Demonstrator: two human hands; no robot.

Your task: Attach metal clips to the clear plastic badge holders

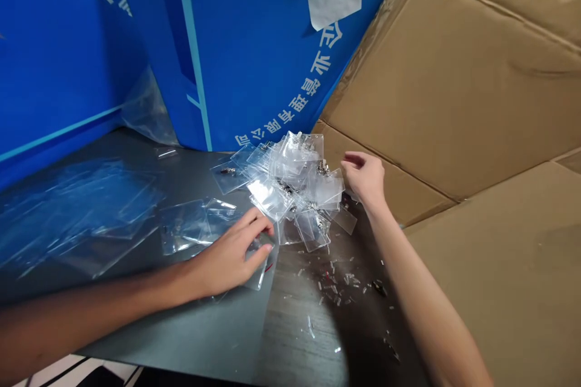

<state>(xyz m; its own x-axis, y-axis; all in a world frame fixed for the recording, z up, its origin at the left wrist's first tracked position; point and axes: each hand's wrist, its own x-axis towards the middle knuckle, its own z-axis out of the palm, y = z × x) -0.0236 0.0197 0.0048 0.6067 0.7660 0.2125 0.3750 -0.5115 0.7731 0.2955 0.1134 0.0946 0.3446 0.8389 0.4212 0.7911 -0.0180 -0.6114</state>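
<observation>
Grey and wood-grain tabletop (213,335) stretched across the lower frame, with small clear scraps (349,280) strewn right of lower centre. Left of them, the left hand (227,257) was over some flat clear sleeves (181,224), thumb and curled fingers apart; whether it touched one could not be told. At the left edge lay a blurred, spread pile of clear film (86,205). Mid-frame sat the heap of clear sleeves (295,160), metal bits (228,170) showing among them. Just beside its right side was the right hand (367,178), fingers bent; whether their tips met or held anything could not be told. Beyond, cardboard (467,84) filled the right and a blue panel (249,42) the upper centre.
</observation>
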